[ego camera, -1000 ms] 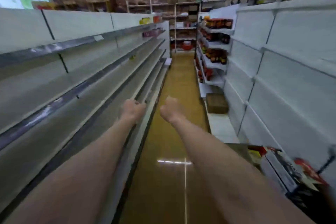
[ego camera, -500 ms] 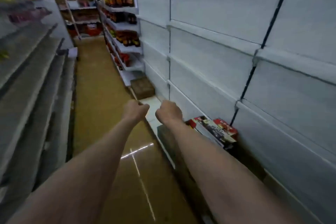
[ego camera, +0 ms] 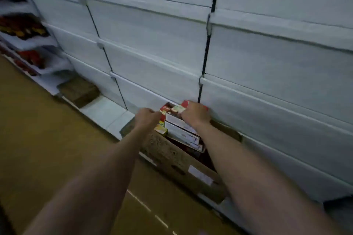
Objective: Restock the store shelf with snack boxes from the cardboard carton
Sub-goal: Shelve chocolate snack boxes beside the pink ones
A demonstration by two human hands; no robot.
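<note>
Both arms reach down to an open cardboard carton that sits on the bottom shelf, against white shelving. The right hand curls over the top snack box in a stack standing out of the carton; its fingertips are hidden behind the box. The left hand is loosely curled at the stack's left edge; whether it grips anything is unclear. Blur smears the box labels.
</note>
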